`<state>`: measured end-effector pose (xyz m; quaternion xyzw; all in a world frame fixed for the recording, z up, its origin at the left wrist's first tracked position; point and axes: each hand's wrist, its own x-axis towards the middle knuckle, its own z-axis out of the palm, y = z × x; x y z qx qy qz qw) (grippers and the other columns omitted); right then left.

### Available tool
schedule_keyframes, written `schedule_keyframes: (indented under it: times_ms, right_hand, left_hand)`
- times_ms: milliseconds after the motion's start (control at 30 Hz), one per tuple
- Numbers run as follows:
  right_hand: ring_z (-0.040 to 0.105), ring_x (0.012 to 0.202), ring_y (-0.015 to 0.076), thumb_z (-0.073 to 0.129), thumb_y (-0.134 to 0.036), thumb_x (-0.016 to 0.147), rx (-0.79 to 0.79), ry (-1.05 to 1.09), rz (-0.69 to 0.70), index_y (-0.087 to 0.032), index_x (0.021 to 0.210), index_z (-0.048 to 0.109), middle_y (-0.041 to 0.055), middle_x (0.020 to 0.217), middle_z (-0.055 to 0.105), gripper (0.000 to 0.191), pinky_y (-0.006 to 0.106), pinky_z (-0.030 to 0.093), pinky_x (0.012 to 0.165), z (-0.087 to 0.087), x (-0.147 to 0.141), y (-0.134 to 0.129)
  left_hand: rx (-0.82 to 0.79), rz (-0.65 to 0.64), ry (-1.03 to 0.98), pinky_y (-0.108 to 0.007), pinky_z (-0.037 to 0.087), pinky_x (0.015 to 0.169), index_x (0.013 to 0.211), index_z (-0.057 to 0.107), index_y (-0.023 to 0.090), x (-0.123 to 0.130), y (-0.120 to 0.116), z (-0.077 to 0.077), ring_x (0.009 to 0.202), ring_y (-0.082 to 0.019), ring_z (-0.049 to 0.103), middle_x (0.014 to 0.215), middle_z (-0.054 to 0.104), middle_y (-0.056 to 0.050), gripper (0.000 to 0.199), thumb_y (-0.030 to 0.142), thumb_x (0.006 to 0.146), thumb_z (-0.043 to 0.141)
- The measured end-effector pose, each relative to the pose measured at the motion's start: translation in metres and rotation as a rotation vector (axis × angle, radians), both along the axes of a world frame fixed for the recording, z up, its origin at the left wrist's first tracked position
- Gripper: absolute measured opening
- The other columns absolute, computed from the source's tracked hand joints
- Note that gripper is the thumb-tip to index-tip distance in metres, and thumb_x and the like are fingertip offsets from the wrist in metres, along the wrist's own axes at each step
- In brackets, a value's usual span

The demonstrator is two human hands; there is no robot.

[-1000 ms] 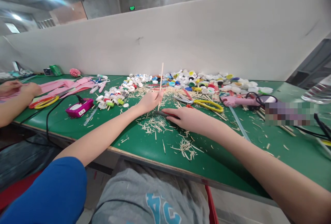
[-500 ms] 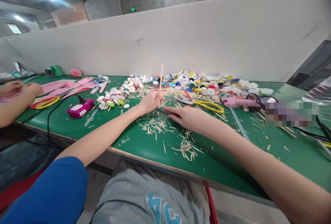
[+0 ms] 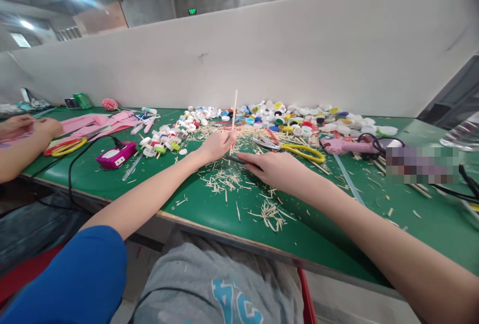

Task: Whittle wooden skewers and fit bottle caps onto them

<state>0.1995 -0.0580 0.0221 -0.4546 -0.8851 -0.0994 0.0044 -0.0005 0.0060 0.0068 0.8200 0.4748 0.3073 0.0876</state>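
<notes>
- Grasping thin wooden stick (image 3: 235,107) in L hand (image 3: 219,145), approx. upright mid-table, above wood shavings (image 3: 224,180) on green tabletop (image 3: 204,216).
- Gripping slim dark tool (image 3: 237,160), poss. a knife (type unclear), in R hand (image 3: 271,164), at stick's lower end; can't tell if touching.
- Looks like paring/trimming step.
- Prob. calls for firm L hold, controlled R stroke, tool edge kept off L hand.
- Lying to right, apart: yellow-handled cutters (image 3: 286,147); far side, misc. bottle caps (image 3: 267,112).

A head-worn camera looks forward and down across the table (image 3: 204,211).
</notes>
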Motion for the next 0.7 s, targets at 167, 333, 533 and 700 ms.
schedule_keyframes:
  times_ms: [167,333,533,700]
  right_hand:
    - [0.046,0.057,0.0083,0.028,-0.042,0.098,0.012,0.015,-0.009,-0.039,0.139,0.044,0.0013,0.083,0.065,0.045,0.021,0.026,0.055,0.0008,0.0002,0.0003]
    - [0.052,0.063,0.0089,0.03,-0.046,0.097,-0.128,0.125,-0.018,-0.041,0.139,0.045,0.0013,0.092,0.066,0.045,0.021,0.035,0.058,0.0028,-0.0002,-0.0007]
    - [0.061,0.079,0.0136,0.03,-0.047,0.097,-0.226,0.149,-0.031,-0.039,0.14,0.044,0.0016,0.109,0.065,0.046,0.025,0.045,0.068,0.008,-0.0014,0.0012]
    - [0.062,0.086,0.0151,0.031,-0.047,0.097,-0.277,0.099,0.011,-0.036,0.136,0.049,0.001,0.113,0.064,0.044,0.027,0.047,0.072,0.0092,-0.0043,0.0001]
  left_hand:
    - [0.007,0.0,0.014,-0.025,0.038,0.065,0.058,0.052,0.017,0.0003,0.0014,-0.0005,0.057,-0.009,0.05,0.056,0.056,-0.002,0.06,0.047,0.095,0.016]
    - [-0.004,0.01,0.02,-0.025,0.038,0.065,0.058,0.052,0.017,0.0023,-0.0018,-0.0003,0.056,-0.009,0.05,0.056,0.056,-0.002,0.06,0.046,0.095,0.015]
    - [0.012,0.008,0.014,-0.025,0.041,0.067,0.057,0.053,0.017,0.002,-0.0016,-0.0005,0.057,-0.01,0.051,0.057,0.058,-0.003,0.062,0.047,0.095,0.013]
    - [0.018,0.002,0.037,-0.025,0.041,0.066,0.057,0.051,0.017,0.0034,-0.0036,0.0005,0.055,-0.009,0.05,0.055,0.057,-0.002,0.062,0.048,0.095,0.013]
